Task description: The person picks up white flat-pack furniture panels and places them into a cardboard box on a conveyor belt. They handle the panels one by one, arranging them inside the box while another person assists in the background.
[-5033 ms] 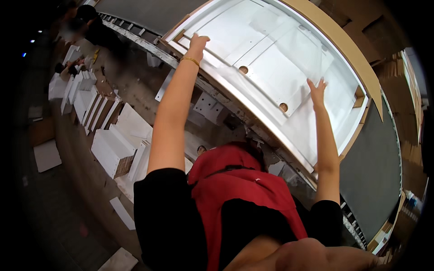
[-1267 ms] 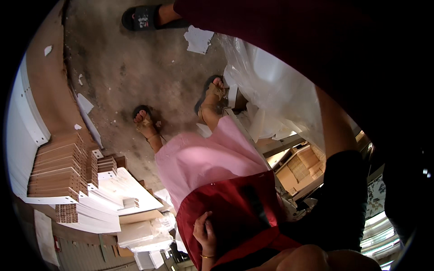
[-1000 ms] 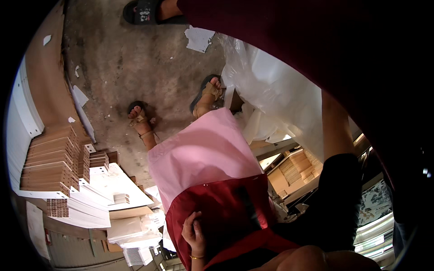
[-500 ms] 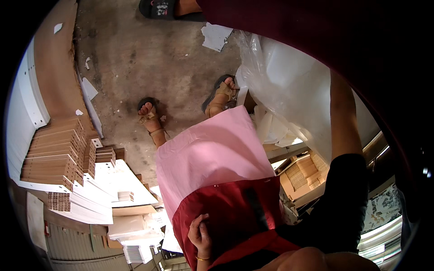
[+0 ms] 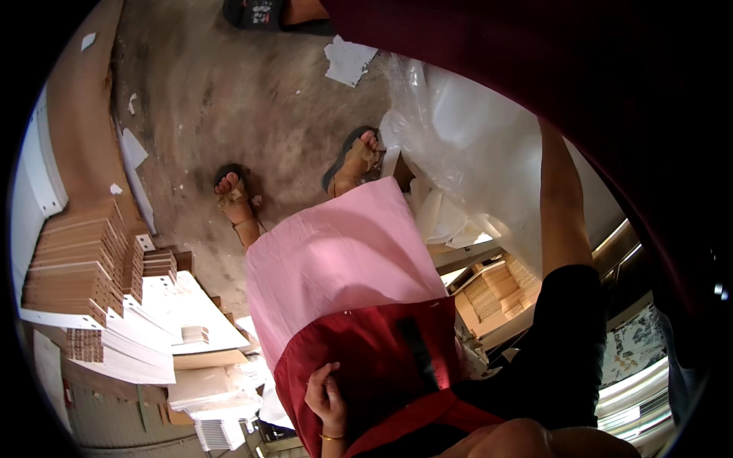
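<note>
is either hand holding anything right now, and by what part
The left hand rests on the red apron at the waist, fingers curled, gripping nothing visible. The right arm reaches up by the plastic-wrapped white panel; its hand is hidden, so cannot tell.

The left hand (image 5: 327, 397), with a thin gold bangle at the wrist, rests low against the dark red apron, its fingers (image 5: 319, 378) loosely curled and holding nothing. The right arm, in a black short sleeve, stretches straight up and away from that apron. Its hand is hidden from view.
</note>
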Tool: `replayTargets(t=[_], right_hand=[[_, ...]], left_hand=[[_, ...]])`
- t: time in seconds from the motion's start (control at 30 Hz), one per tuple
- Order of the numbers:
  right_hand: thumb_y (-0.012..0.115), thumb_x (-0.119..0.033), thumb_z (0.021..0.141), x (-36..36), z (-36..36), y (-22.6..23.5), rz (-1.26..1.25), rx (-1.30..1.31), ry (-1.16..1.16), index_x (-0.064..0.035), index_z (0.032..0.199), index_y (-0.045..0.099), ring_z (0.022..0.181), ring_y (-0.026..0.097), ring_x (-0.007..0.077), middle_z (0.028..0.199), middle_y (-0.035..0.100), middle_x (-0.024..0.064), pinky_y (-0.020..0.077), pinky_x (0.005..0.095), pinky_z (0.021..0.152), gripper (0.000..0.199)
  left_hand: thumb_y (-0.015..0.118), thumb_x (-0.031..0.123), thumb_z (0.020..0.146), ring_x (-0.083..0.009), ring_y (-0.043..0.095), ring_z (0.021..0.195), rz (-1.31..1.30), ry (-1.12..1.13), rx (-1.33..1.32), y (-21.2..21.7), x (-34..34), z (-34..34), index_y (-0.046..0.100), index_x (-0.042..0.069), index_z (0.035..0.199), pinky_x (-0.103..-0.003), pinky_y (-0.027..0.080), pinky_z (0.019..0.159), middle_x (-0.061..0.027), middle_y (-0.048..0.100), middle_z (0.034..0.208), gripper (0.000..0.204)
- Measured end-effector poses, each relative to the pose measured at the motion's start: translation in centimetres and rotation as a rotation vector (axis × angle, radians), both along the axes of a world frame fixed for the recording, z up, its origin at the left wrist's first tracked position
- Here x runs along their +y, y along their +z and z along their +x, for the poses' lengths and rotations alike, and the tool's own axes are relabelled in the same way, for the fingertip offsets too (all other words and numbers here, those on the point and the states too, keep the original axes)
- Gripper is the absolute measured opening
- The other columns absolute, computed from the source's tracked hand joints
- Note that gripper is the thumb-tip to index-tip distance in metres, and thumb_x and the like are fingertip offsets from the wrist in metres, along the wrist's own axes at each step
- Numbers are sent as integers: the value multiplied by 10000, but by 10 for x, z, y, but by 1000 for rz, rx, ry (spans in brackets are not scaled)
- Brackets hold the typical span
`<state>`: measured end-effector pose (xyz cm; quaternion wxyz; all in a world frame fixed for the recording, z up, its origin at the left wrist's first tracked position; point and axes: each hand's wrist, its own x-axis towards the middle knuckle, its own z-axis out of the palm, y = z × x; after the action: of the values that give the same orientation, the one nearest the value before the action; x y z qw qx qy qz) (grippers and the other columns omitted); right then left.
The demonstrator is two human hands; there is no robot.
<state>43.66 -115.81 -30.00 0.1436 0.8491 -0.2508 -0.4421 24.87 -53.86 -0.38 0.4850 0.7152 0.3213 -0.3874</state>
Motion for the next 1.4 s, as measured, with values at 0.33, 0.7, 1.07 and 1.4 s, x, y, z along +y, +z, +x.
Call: replayTargets(t=[0.33,0.7,1.07,1.4], right_hand=[[673,-347,660,5,-23,15,71,168,-108,-43,1059,538,1052,516,309,1107,550,162,440,425,853,519],[812,-190,488,149,-18,63,231,714,533,-200,1292,358,1263,292,302,1267,443,90,353,472,927,923],[773,-121,483,253,81,193,274,423,431,-64,1152,445,1060,499,294,1148,490,120,381,450,874,748],[740,-309,573,448,-32,427,226,-685,354,-101,1284,317,1009,510,269,1118,480,107,409,432,832,853]], left_hand=[[431,7,866,-170,585,790,-71,96,87,0,0,-6,561,-3,1012,-254,477,656,-111,620,893,196],[440,113,910,-147,575,866,-103,344,175,20,43,-32,549,5,1076,-243,453,715,-75,611,939,226],[460,115,903,-146,578,889,-186,376,80,41,128,-43,539,-5,1099,-244,448,741,-77,613,966,243],[474,172,904,-125,572,887,-215,239,-71,106,218,12,566,52,1089,-218,428,722,-54,621,981,239]])
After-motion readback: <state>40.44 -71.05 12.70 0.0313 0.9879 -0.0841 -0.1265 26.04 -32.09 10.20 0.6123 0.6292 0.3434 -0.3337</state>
